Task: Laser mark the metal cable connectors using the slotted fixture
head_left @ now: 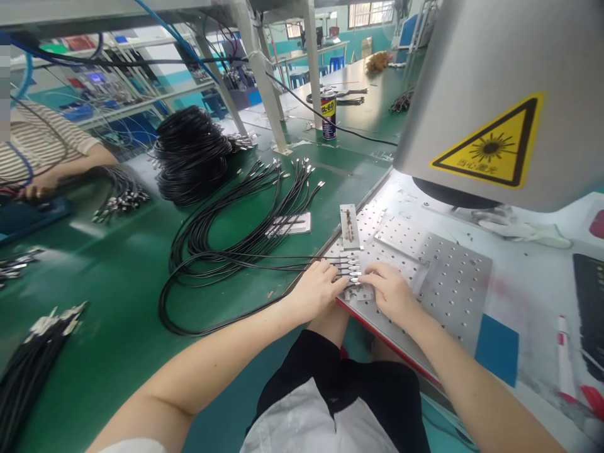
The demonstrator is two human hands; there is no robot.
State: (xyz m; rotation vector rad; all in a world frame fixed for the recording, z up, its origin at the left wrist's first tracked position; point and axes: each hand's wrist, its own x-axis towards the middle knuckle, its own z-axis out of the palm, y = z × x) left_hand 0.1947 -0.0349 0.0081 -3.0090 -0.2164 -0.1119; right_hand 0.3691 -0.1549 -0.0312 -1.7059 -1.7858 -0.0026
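Note:
My left hand (317,288) is closed on a black cable just behind its metal end, at the front edge of the perforated metal plate. Across from it, the thumb and forefinger of my right hand (391,292) pinch at the silver connector (355,279) of that cable. Several more cable connectors (350,258) lie side by side in a small metal fixture (362,293), partly covered by my fingers. Their black cables (221,255) run left into a loose loop on the green table. Behind the fixture sits a narrow slotted metal block (350,226).
A grey laser head (486,94) with a yellow warning sign overhangs the perforated plate (448,277). Coiled black cables (191,157), a spray can (329,114) and a flat slotted plate (295,223) are on the green table. At left, a person's hand (40,184) rests near a cable bundle.

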